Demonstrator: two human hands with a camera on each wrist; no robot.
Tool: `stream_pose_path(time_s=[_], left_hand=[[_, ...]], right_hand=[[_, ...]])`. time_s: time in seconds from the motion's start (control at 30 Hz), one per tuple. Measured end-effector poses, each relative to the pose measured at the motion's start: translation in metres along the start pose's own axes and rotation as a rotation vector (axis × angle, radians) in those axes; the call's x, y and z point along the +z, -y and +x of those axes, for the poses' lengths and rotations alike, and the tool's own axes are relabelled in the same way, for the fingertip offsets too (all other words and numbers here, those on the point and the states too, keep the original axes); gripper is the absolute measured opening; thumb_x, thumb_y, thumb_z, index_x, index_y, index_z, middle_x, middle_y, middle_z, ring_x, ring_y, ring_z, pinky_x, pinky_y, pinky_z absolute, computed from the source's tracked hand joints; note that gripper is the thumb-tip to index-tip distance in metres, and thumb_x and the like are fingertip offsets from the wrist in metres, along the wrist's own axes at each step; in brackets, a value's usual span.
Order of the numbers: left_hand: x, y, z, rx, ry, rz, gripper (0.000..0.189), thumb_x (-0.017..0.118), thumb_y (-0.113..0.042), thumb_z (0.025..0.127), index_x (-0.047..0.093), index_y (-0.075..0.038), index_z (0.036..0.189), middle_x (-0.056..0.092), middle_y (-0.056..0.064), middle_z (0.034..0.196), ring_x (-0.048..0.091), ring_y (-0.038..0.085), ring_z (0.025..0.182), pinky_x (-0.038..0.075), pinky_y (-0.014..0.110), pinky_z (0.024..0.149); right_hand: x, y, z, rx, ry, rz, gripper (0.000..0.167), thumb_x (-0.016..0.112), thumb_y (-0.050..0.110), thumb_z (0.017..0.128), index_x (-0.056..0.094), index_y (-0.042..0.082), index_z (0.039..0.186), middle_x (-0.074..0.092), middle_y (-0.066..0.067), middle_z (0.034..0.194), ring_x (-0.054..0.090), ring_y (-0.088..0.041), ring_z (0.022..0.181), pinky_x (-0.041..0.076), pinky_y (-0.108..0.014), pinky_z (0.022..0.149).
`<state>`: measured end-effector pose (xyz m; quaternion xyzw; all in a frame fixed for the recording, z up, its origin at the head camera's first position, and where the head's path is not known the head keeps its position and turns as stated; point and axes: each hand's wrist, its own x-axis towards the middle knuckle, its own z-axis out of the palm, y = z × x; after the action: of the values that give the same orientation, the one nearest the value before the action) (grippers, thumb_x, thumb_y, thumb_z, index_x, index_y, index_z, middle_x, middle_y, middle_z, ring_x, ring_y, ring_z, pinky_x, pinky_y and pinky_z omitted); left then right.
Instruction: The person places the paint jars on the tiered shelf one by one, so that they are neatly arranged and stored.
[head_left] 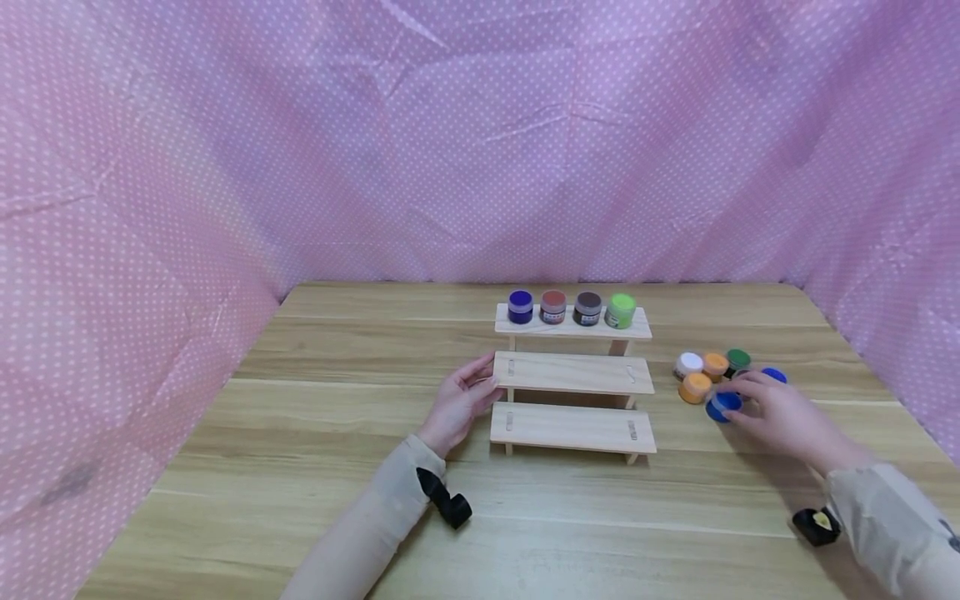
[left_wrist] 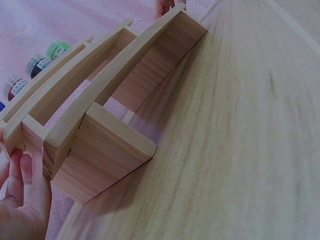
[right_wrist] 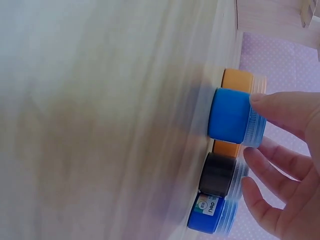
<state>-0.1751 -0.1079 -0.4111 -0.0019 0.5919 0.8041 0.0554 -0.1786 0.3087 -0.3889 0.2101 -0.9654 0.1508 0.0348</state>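
Observation:
A three-step wooden display stand (head_left: 573, 372) stands on the table. My left hand (head_left: 461, 404) holds it at the left end of the middle step; in the left wrist view the fingers (left_wrist: 37, 187) reach up against the wood there. Off to the stand's right, my right hand (head_left: 783, 417) pinches the clear lid of a light-blue paint jar (head_left: 723, 406) between thumb and fingers. The right wrist view shows this blue jar (right_wrist: 230, 116) upright, beside a dark jar (right_wrist: 217, 174) and a deeper-blue jar (right_wrist: 205, 212).
On the top step stand a purple jar (head_left: 521, 307), a reddish-brown jar (head_left: 553, 307), a dark jar (head_left: 588, 308) and a light-green jar (head_left: 621, 311). Close around my right hand are a white jar (head_left: 688, 365), two orange jars (head_left: 695, 387) and a green jar (head_left: 738, 360). Pink dotted cloth (head_left: 480, 142) surrounds the table.

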Motion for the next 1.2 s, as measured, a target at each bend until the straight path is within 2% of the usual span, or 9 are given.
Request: stream_pose_path(time_s=[0.23, 0.4, 0.57, 0.7, 0.83, 0.9, 0.97, 1.1, 1.2], left_hand=[[0.0, 0.0, -0.001, 0.009, 0.0, 0.002, 0.048, 0.05, 0.011, 0.09, 0.042, 0.005, 0.138, 0.057, 0.001, 0.1, 0.061, 0.006, 0.087, 0.053, 0.033, 0.094], [-0.001, 0.0, -0.001, 0.003, 0.003, -0.007, 0.049, 0.05, 0.011, 0.09, 0.041, 0.005, 0.138, 0.056, 0.001, 0.1, 0.06, 0.006, 0.087, 0.054, 0.03, 0.092], [-0.001, -0.001, -0.001, 0.006, -0.003, -0.005, 0.049, 0.05, 0.011, 0.09, 0.041, 0.006, 0.138, 0.056, 0.001, 0.1, 0.06, 0.006, 0.087, 0.054, 0.029, 0.091], [-0.001, -0.001, -0.002, 0.006, -0.005, -0.007, 0.049, 0.05, 0.011, 0.09, 0.041, 0.006, 0.138, 0.055, 0.001, 0.099, 0.06, 0.006, 0.087, 0.055, 0.029, 0.09], [0.0, -0.001, -0.001, 0.001, 0.0, 0.003, 0.049, 0.05, 0.01, 0.091, 0.041, 0.003, 0.139, 0.054, 0.002, 0.102, 0.059, 0.007, 0.089, 0.053, 0.032, 0.094], [0.0, -0.001, -0.001, -0.006, 0.003, 0.008, 0.05, 0.05, 0.009, 0.091, 0.042, 0.001, 0.139, 0.054, 0.004, 0.105, 0.059, 0.008, 0.091, 0.051, 0.034, 0.097], [0.0, -0.001, 0.001, -0.007, 0.007, 0.013, 0.05, 0.051, 0.009, 0.091, 0.042, 0.001, 0.139, 0.053, 0.004, 0.105, 0.059, 0.008, 0.091, 0.051, 0.035, 0.098], [0.001, -0.001, 0.001, -0.014, -0.001, 0.005, 0.05, 0.051, 0.009, 0.09, 0.043, 0.001, 0.139, 0.053, 0.003, 0.103, 0.059, 0.007, 0.09, 0.053, 0.03, 0.093], [0.0, -0.001, 0.0, -0.017, -0.011, -0.006, 0.05, 0.051, 0.01, 0.09, 0.043, 0.002, 0.139, 0.054, 0.002, 0.103, 0.059, 0.008, 0.09, 0.054, 0.027, 0.09]], right_hand=[[0.001, 0.004, -0.003, -0.031, -0.032, 0.012, 0.036, 0.074, 0.007, 0.077, 0.066, 0.002, 0.112, 0.06, -0.023, 0.106, 0.061, -0.039, 0.091, 0.054, -0.056, 0.073], [0.003, 0.005, -0.003, -0.043, -0.051, 0.021, 0.036, 0.076, 0.008, 0.077, 0.067, 0.003, 0.111, 0.061, -0.017, 0.099, 0.062, -0.035, 0.088, 0.055, -0.053, 0.072], [0.004, 0.008, -0.001, -0.05, -0.064, 0.005, 0.035, 0.077, 0.009, 0.076, 0.068, 0.004, 0.11, 0.06, -0.009, 0.093, 0.058, -0.021, 0.079, 0.055, -0.04, 0.065], [0.004, 0.01, 0.001, -0.044, -0.068, 0.004, 0.033, 0.077, 0.009, 0.075, 0.068, 0.003, 0.107, 0.061, -0.01, 0.094, 0.056, -0.018, 0.077, 0.051, -0.031, 0.061], [0.005, 0.012, -0.001, -0.072, -0.156, 0.041, 0.029, 0.079, 0.005, 0.072, 0.07, 0.003, 0.1, 0.062, -0.015, 0.098, 0.06, -0.027, 0.082, 0.054, -0.035, 0.064], [0.005, 0.013, -0.002, -0.086, -0.225, 0.055, 0.028, 0.08, 0.004, 0.07, 0.071, 0.004, 0.096, 0.062, -0.015, 0.099, 0.06, -0.028, 0.086, 0.053, -0.029, 0.067], [0.004, 0.014, -0.002, -0.089, -0.279, 0.075, 0.029, 0.082, 0.004, 0.068, 0.071, 0.007, 0.095, 0.062, -0.013, 0.1, 0.058, -0.013, 0.089, 0.052, -0.02, 0.065], [0.003, 0.019, 0.0, -0.112, -0.366, 0.1, 0.032, 0.083, 0.001, 0.065, 0.072, 0.007, 0.094, 0.062, -0.008, 0.098, 0.043, 0.013, 0.087, 0.046, -0.006, 0.062], [0.0, 0.025, 0.003, -0.148, -0.417, 0.136, 0.035, 0.081, -0.005, 0.063, 0.071, 0.004, 0.095, 0.061, -0.007, 0.095, 0.042, 0.018, 0.085, 0.046, -0.002, 0.064]])
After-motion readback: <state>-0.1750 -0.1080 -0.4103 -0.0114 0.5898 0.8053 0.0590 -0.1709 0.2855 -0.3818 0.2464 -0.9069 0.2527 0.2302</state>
